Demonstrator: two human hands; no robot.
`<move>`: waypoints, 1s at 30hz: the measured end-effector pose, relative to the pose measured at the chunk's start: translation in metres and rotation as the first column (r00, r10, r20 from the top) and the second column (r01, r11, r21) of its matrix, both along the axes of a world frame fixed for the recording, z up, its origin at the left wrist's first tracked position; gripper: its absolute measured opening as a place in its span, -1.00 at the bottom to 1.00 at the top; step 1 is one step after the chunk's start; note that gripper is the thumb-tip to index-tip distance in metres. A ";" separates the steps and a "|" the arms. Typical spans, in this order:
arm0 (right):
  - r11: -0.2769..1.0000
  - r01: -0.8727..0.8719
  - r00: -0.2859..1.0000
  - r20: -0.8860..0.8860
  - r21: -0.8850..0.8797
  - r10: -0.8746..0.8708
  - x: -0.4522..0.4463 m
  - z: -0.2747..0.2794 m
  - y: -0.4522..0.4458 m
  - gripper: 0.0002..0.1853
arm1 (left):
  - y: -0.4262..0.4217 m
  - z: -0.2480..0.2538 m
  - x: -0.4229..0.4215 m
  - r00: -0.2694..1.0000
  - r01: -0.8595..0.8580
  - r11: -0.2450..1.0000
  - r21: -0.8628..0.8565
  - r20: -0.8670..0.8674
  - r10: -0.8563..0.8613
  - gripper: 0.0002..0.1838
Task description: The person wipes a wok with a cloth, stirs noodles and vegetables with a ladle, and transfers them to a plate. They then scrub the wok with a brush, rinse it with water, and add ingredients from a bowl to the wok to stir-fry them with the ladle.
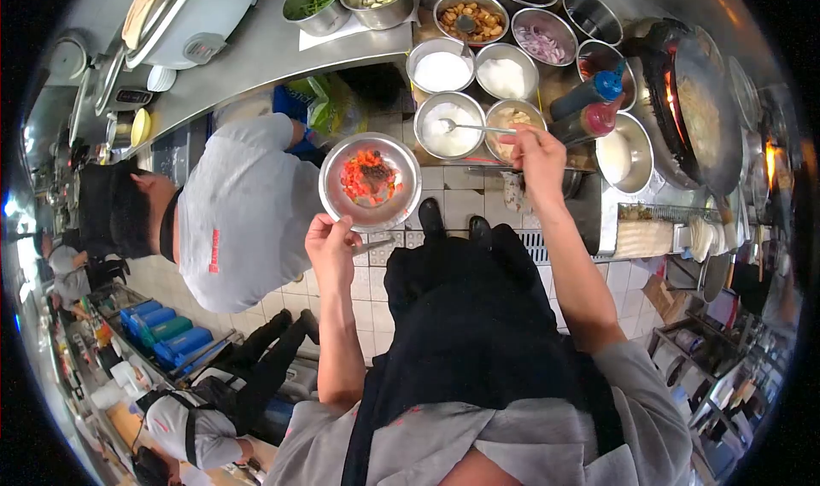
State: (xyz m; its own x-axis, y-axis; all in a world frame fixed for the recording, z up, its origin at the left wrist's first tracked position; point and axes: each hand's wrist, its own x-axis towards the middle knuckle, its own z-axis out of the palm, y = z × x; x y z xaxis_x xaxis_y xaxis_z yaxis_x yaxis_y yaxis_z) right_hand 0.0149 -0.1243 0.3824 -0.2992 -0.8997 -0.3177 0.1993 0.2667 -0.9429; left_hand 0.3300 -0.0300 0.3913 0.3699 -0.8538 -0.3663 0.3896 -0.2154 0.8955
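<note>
My left hand (331,251) grips the rim of a steel bowl (412,191), its thumb over the edge. Inside lie chopped red pieces (359,172) with a dark seasoning on top. A metal handle-like piece (374,245) sticks out beside the same fingers; what it belongs to is hidden. With closed fingers, my right hand (540,163) holds a long spoon (477,129) by its handle. The spoon's tip is over or in a white granular seasoning (453,141) in a steel tub (418,129). A tub of pale tan contents (511,116) sits under the handle.
More tubs hold white powder (442,72), sliced onion (541,43) and brown chunks (483,29). Squeeze bottles (589,123) stand near my right hand. A steaming wok (705,114) sits over flame at right. A co-worker (243,204) stands close on the left.
</note>
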 end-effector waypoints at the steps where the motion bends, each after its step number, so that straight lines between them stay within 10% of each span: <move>1: 0.999 0.023 0.999 0.024 -0.035 -0.022 -0.003 0.006 0.002 -0.79 | -0.005 0.000 0.001 1.000 0.007 1.000 -0.004 0.001 -0.007 -0.87; 8: 0.992 -0.002 1.000 0.027 -0.126 0.005 0.003 0.068 0.027 -0.75 | -0.037 -0.005 -0.008 0.985 0.146 0.989 -0.030 -0.083 -0.148 -0.87; 12: 0.944 0.024 0.714 -0.654 -0.330 -0.247 -0.011 0.065 0.045 -0.80 | -0.054 -0.006 -0.030 0.960 0.217 0.975 -0.051 -0.170 -0.223 -0.87; 23: 0.953 0.017 0.574 -0.778 -0.301 -0.256 -0.028 0.002 0.049 -0.81 | -0.073 0.006 -0.037 0.944 0.316 0.947 -0.057 -0.085 -0.320 -0.87; 30: 0.956 0.241 0.851 -0.438 -0.167 -0.291 -0.026 0.000 0.038 -0.78 | -0.077 0.005 -0.038 0.947 0.302 0.952 -0.051 -0.101 -0.306 -0.86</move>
State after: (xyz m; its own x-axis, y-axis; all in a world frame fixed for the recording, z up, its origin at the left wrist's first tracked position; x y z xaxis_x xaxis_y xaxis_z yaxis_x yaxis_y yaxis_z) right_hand -0.0112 -0.0865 0.3828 -0.6200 -0.7846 0.0008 -0.2066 0.1622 -0.9649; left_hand 0.2924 -0.1071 0.3967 0.0515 -0.9324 -0.3576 0.4035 -0.3081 0.8616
